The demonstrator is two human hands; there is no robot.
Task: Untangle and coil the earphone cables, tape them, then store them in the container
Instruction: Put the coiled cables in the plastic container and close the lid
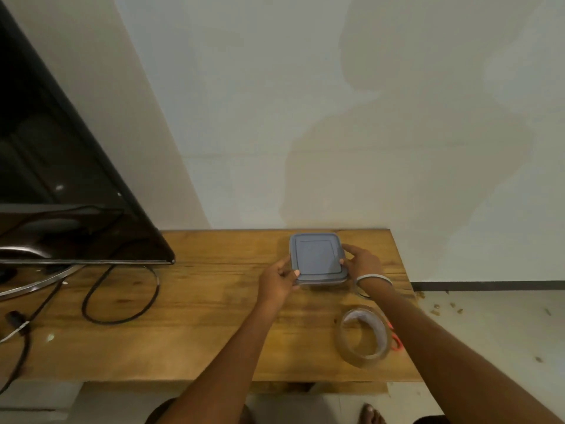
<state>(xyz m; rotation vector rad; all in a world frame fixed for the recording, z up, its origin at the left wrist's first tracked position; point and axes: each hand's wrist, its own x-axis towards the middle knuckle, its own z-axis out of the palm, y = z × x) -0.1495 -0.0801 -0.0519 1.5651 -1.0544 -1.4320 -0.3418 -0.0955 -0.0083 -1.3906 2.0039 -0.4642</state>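
A square container with a grey-blue lid (318, 257) sits near the far edge of the wooden table (198, 332). My left hand (279, 278) grips its near left corner, thumb on the lid's rim. My right hand (362, 261) holds its right side, fingers curled round the edge. A roll of clear tape (363, 335) stands on the table under my right forearm. No earphone cables are in sight; the lid hides the container's inside.
A black television (61, 179) on a metal stand fills the left side, with black power cables (122, 301) looping across the table beside it. Something orange (396, 341) pokes out behind the tape roll. The table's right edge drops to a floor with scattered bits.
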